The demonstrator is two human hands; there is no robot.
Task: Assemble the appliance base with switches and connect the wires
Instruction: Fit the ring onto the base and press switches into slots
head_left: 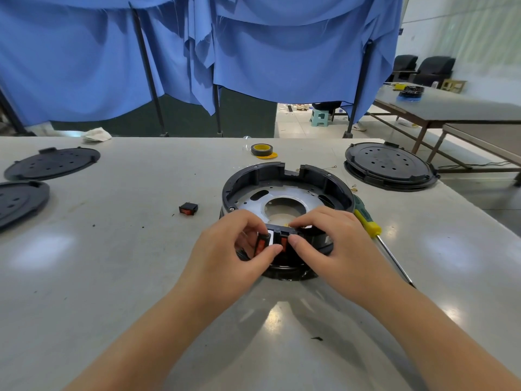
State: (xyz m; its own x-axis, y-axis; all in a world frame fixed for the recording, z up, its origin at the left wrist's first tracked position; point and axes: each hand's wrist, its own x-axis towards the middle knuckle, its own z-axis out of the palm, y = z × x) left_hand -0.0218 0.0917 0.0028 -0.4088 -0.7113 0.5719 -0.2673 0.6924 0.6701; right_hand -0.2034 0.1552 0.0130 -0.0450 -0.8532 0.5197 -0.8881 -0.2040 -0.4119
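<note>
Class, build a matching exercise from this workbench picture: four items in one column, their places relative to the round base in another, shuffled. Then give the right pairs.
Items:
1. Tape roll
2. Screwdriver
3. Loose switch
4. Left hand

Places:
A. left of the base, alone on the table
B. at the base's near rim, pinching a switch
C. behind the base
D. along the base's right side

Pairs: 1-C, 2-D, 3-A, 4-B

I see a pale grey table (118, 266). The round black appliance base (287, 190) sits on it at centre. A loose black switch (188, 208) lies just left of the base. A tape roll (262, 150) lies beyond it. A yellow-handled screwdriver (375, 230) lies at its right. Black round covers lie far left (53, 162), at the left edge (19, 200), and stacked far right (390, 165). A crumpled rag (97, 134) lies at the far edge.
</note>
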